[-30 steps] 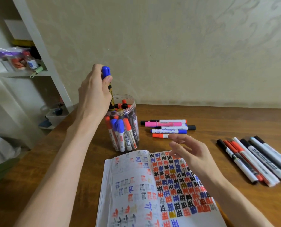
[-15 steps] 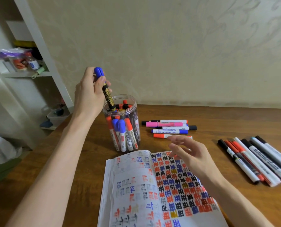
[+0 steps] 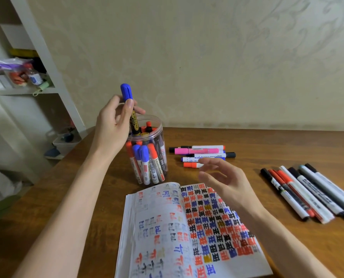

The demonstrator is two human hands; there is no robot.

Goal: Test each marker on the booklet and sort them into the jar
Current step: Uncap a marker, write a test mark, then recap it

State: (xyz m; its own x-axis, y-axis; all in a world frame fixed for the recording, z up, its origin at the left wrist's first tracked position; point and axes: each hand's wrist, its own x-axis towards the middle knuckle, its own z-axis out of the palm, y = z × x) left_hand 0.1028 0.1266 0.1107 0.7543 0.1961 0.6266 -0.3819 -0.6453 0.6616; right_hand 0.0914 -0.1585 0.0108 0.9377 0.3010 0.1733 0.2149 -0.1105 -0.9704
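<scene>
My left hand (image 3: 115,121) grips a blue-capped marker (image 3: 127,94) with a black and gold barrel, held upright with its lower end inside the mouth of the clear plastic jar (image 3: 159,137). The jar stands on the table and holds several red, blue and black markers. My right hand (image 3: 225,181) hovers open, fingers spread, above the top edge of the open booklet (image 3: 177,233), whose pages are covered in red, blue and black test marks. A small group of markers (image 3: 202,154), one of them pink, lies right of the jar. Another row of markers (image 3: 307,191) lies at the right.
The wooden table (image 3: 277,143) meets a beige wall at the back. A white shelf unit (image 3: 46,63) with small clutter stands at the left, beyond the table's left edge. Low storage boxes (image 3: 64,141) sit on the floor there.
My left hand has turned the blue-capped marker more upright over the jar, so more of the cap shows above my fingers. My right hand has stayed hovering over the booklet.
</scene>
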